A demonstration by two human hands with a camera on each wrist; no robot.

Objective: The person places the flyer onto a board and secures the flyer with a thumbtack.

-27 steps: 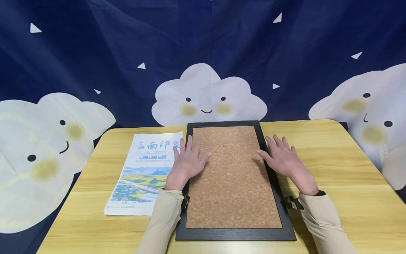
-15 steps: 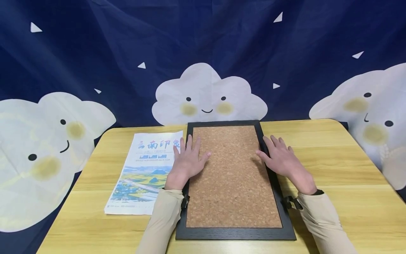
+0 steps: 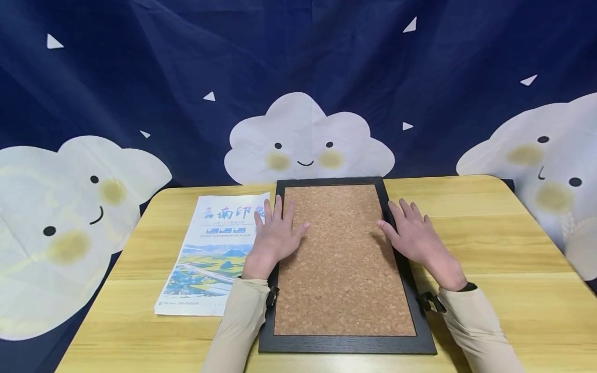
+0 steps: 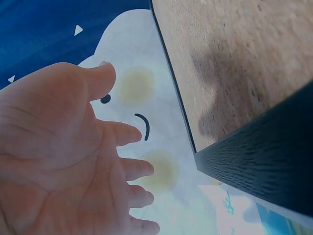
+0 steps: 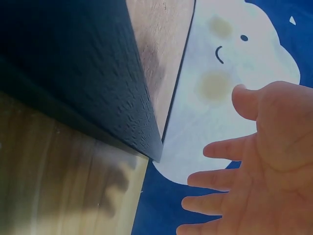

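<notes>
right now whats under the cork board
The black-framed cork board lies flat on the wooden table, so only tabletop shows around it. Its left edge runs beside the newspaper; any overlap there is hidden by the left hand and the frame.

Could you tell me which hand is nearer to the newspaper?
Left. The left hand lies at the cork board's left edge, beside the newspaper; the right hand is at the far edge.
</notes>
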